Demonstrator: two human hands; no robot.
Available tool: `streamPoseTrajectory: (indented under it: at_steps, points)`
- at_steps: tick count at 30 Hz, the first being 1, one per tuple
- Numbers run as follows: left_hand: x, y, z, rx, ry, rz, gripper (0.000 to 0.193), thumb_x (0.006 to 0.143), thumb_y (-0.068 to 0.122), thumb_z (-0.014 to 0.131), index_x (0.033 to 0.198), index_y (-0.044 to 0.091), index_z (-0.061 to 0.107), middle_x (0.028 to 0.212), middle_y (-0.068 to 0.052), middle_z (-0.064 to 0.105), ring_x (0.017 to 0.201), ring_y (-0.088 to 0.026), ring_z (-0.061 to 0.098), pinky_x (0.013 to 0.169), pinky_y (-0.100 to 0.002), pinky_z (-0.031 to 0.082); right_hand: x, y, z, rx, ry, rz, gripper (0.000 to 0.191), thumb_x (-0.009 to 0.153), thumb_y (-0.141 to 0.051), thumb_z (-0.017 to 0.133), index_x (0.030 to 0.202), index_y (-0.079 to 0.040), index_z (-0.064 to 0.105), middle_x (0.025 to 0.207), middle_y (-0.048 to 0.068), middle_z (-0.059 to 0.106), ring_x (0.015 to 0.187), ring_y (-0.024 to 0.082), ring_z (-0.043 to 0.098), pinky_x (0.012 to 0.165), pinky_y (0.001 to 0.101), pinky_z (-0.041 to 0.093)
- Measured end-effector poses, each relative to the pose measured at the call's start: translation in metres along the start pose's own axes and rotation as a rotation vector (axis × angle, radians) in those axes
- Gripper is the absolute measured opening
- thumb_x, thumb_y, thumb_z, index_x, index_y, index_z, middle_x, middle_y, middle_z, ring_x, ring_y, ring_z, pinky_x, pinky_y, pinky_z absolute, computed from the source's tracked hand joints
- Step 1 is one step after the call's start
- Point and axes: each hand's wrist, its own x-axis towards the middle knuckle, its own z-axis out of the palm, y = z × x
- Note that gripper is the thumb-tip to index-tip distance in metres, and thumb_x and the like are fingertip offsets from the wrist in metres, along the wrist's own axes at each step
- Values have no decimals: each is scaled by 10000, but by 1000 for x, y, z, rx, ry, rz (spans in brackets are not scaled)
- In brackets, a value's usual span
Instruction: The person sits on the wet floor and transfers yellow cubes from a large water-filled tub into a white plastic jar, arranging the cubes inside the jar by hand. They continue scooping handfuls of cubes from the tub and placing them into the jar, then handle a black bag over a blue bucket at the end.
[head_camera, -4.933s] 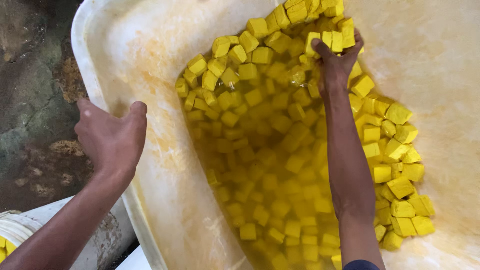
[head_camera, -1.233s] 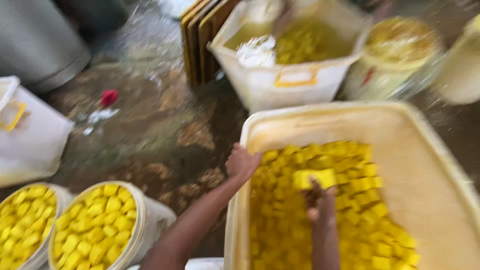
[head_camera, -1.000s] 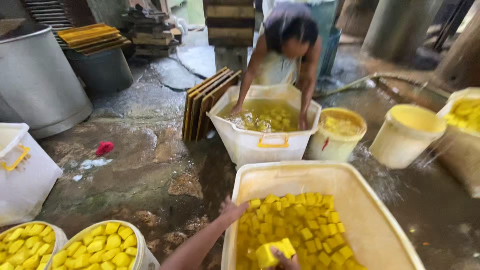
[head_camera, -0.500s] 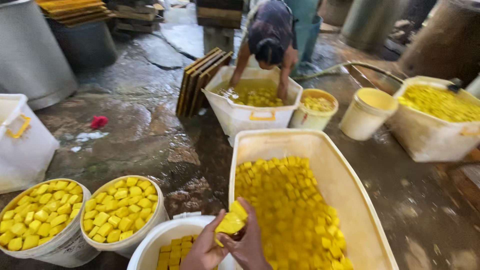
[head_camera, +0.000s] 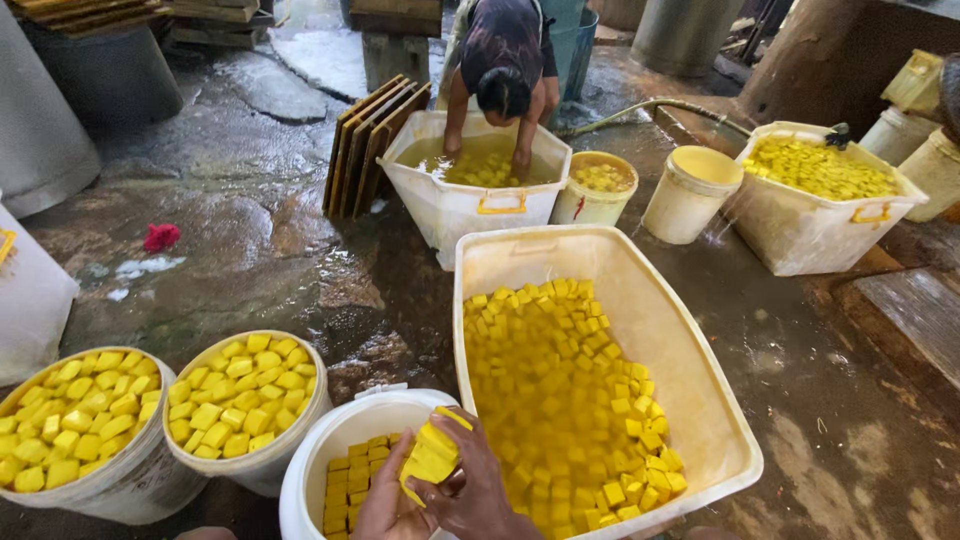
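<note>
Both hands, left hand (head_camera: 385, 503) and right hand (head_camera: 478, 490), fingers clamped around wet yellow tofu cubes (head_camera: 430, 455) above the white bucket (head_camera: 330, 440); cubes judged soft, slippery, crumbly, best cradled underneath.

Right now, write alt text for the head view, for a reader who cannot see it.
Both hands, left hand and right hand, hold a stack of yellow cubes over a white bucket partly filled with them, beside a large white tub of cubes in yellow liquid. Two full buckets stand to the left; across the wet floor, another person reaches into a second tub.
</note>
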Motion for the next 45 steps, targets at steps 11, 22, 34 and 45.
streamPoseTrajectory:
  at_steps: [11,22,34,45]
  points:
    - [-20,-14,-2,-11,9,224,510,935,470,658,1303,118,621,1147,-98,720,939,-253,707,748,-339,588,23,-37,-23,-39,-337,242,763,767,-158,855,1460,-106,538,1485,162,530,1202,322,658,920,389,593]
    - [-26,26,26,59,156,393,335,908,203,750,1207,90,649,1176,-59,709,1056,-197,700,944,-397,578,54,15,19,539,-37,346,508,906,72,739,1383,27,570,1263,129,693,1158,212,684,956,342,597]
    - [-47,57,41,-53,-5,246,625,1024,510,522,1411,19,537,1321,-161,653,1176,-305,658,1013,-458,538,57,22,51,-188,-277,-201,1180,675,-230,1005,1560,-47,246,1556,218,402,1467,362,419,1202,504,391]
    - [-47,123,4,438,82,511,681,1006,497,647,1582,188,455,1360,-116,575,1167,-226,572,999,-416,471,106,14,50,463,-384,534,1142,707,-96,972,1590,-142,249,1377,88,490,1249,233,573,1093,407,585]
